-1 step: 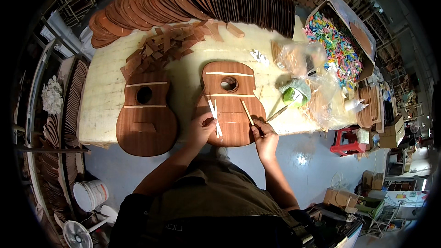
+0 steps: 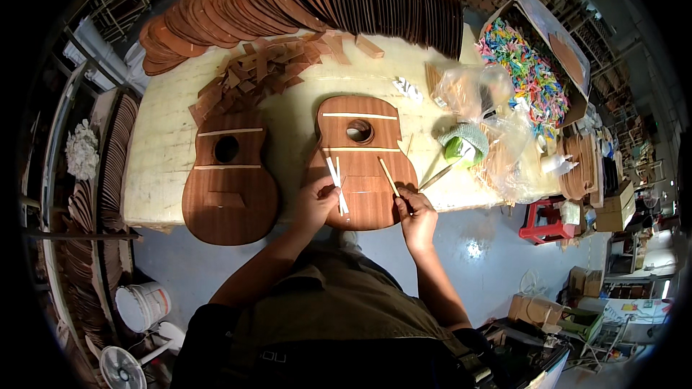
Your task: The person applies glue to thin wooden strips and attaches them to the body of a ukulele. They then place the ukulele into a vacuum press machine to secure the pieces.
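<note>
As we look down from the head camera, we see the left hand pressed on a brown guitar-shaped board with a round hole. Its fingers are pinched together on two thin pale sticks that lie on the board. Just to the right, the right hand has its fingers closed on the low end of another thin stick — this one slants up and away over the board. Far off to the left of the left hand lies a second guitar-shaped board on the pale table. Past the hands we see a heap of small wood bits. Out to the right of the right hand sits a green cup — and a box of colourful clips.
</note>
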The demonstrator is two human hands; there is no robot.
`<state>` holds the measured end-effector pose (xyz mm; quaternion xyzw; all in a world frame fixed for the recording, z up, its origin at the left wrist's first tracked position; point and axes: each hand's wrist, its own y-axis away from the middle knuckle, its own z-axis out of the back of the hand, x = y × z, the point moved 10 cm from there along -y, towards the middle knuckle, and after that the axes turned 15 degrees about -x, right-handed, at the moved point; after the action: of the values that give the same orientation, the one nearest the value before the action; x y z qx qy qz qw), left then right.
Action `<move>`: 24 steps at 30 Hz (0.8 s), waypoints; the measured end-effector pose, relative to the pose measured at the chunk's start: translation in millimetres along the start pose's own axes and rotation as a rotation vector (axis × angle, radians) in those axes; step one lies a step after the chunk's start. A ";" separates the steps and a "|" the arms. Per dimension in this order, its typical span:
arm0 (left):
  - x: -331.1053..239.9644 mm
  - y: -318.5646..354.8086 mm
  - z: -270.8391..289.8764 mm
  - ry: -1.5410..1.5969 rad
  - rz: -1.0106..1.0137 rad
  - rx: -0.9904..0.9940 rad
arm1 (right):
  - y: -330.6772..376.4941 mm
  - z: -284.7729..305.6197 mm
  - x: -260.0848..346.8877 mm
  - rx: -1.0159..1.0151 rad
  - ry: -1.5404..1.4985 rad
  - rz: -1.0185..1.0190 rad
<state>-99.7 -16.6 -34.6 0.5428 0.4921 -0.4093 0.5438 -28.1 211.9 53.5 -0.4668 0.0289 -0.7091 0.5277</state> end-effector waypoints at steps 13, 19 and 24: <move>-9.0 -1.0 0.4 -0.103 -0.036 -0.048 | 4.7 -19.3 7.8 0.063 -0.017 0.237; -12.0 9.3 -2.0 0.265 0.247 0.046 | 11.6 -36.6 15.5 0.272 -0.372 -0.247; -29.5 2.1 8.3 0.148 0.082 0.034 | 41.4 -86.0 44.0 0.568 -0.665 -0.705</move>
<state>-102.2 -27.3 -5.9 0.6004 0.5011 -0.3539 0.5130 -58.1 120.7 10.8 -0.4861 -0.4888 -0.6371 0.3447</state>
